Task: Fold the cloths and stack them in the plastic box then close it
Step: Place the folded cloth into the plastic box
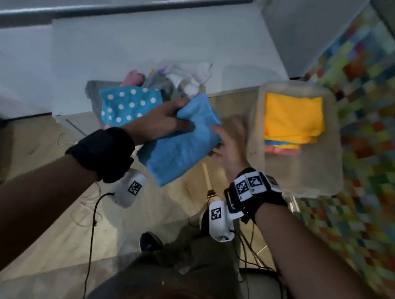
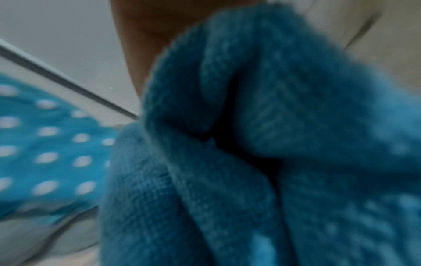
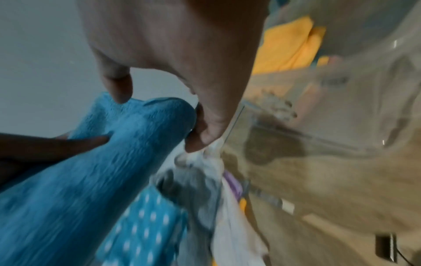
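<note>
My left hand (image 1: 183,113) grips a folded plain blue cloth (image 1: 181,147) in the air, thumb on top and fingers round its far edge. My right hand (image 1: 218,139) is blurred at the cloth's right edge. In the right wrist view the right hand (image 3: 159,115) pinches the rolled end of the blue cloth (image 3: 91,171) between thumb and fingers. The blue cloth (image 2: 250,144) fills the left wrist view. Just right of the hands stands the clear plastic box (image 1: 254,131), open, with a folded yellow cloth (image 1: 293,116) on top of its stack.
A blue polka-dot cloth (image 1: 127,105) lies on a heap of unfolded white, grey and pink cloths (image 1: 183,79) behind my left hand. A white raised surface (image 1: 155,38) runs behind them. A colourful checked mat (image 1: 383,123) is at the right. Cables trail over the wooden floor.
</note>
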Available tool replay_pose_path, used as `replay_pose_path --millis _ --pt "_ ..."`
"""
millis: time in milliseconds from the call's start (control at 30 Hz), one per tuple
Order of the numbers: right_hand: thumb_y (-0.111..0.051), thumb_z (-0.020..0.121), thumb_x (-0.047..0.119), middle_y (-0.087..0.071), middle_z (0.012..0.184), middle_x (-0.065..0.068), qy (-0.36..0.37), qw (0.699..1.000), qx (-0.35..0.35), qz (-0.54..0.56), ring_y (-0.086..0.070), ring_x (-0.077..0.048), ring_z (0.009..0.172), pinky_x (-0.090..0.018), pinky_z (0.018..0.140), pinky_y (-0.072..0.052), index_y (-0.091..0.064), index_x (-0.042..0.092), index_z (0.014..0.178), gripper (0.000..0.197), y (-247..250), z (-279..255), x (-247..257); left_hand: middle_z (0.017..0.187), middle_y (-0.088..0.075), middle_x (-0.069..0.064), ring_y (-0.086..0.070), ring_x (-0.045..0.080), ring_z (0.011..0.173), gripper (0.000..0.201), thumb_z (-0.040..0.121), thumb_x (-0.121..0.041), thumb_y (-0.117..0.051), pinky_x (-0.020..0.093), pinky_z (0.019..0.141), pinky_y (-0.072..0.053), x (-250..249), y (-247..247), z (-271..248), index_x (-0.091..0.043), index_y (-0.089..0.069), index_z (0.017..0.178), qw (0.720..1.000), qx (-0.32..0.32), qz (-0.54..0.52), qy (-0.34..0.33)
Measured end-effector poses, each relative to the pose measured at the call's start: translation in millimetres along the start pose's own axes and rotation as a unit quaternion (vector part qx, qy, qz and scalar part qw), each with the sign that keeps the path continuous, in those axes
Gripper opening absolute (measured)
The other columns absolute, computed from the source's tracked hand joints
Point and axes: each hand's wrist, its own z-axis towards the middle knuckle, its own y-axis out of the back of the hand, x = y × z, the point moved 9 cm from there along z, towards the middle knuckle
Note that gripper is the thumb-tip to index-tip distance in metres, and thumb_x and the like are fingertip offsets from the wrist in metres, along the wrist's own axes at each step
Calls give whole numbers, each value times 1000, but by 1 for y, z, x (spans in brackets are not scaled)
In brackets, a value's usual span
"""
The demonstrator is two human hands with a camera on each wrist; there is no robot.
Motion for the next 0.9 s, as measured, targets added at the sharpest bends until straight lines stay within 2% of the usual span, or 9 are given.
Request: replay_pose_path --millis 67,233,300,433,533,633,733,833,900 --pt "-76 59 28 -64 124 -7 43 999 -11 -17 -67 -21 101 -31 68 -55 -46 22 134 80 28 0 34 106 -69 6 -66 17 97 29 91 -5 -63 35 86 -53 -35 -27 15 -16 -59 118 997 61 35 -36" --pt "-67 64 15 -72 98 -7 72 988 40 -128 -67 -17 90 -26 74 -52 -69 7 108 46 78 -5 88 96 -67 -1 -61 6 87 25 81 -19 -65 37 80 -50 -95 -103 55 -24 -64 106 975 151 136 -93" --pt "-66 62 20 -71 89 -4 43 988 19 -147 -67 -18 84 -28 70 -50 -72 10 99 40 107 -1 94 90 -67 -8 -62 6 82 25 77 -21 -66 35 75 -48 -104 -127 71 -28 -65 102 974 160 136 -80" --pt "-60 63 22 -67 89 -8 36 988 -51 -142 -63 -26 83 -33 71 -48 -69 10 95 35 160 12 107 95 -71 1 -69 18 84 43 76 -36 -74 33 73 -52 -116 -152 101 -30 -57 114 975 129 175 -54" --pt "-56 59 26 -60 82 -6 63 984 -115 -122 -55 -23 77 -33 70 -43 -61 15 83 27 196 19 119 91 -69 -8 -68 9 81 38 75 -39 -81 22 65 -49 -110 -162 120 -29 -59 105 962 146 229 13" --pt "-58 69 26 -47 76 -3 52 974 -167 -146 -45 -21 70 -30 62 -33 -48 14 79 18 237 25 122 90 -74 -8 -72 15 86 36 64 -36 -82 30 76 -56 -92 -175 131 -24 -69 94 945 206 240 79" --pt "-58 84 16 -42 79 1 15 960 -166 -223 -45 -23 79 -31 60 -31 -45 15 87 13 270 38 107 104 -72 0 -69 19 96 44 66 -27 -71 38 86 -56 -74 -192 141 -21 -65 109 954 201 180 133" --pt "-56 88 11 -42 83 0 0 932 -133 -337 -48 -25 83 -34 69 -39 -39 12 110 28 283 51 86 111 -56 5 -61 20 92 57 76 -17 -71 30 61 -54 -61 -221 149 -21 -46 127 945 201 220 137" --pt "-62 82 4 -42 82 -3 54 897 -145 -413 -49 -27 80 -37 66 -41 -39 7 110 36 287 56 84 116 -52 10 -59 24 95 68 82 -11 -71 31 58 -52 -47 -240 157 -16 -32 138 930 209 278 118"
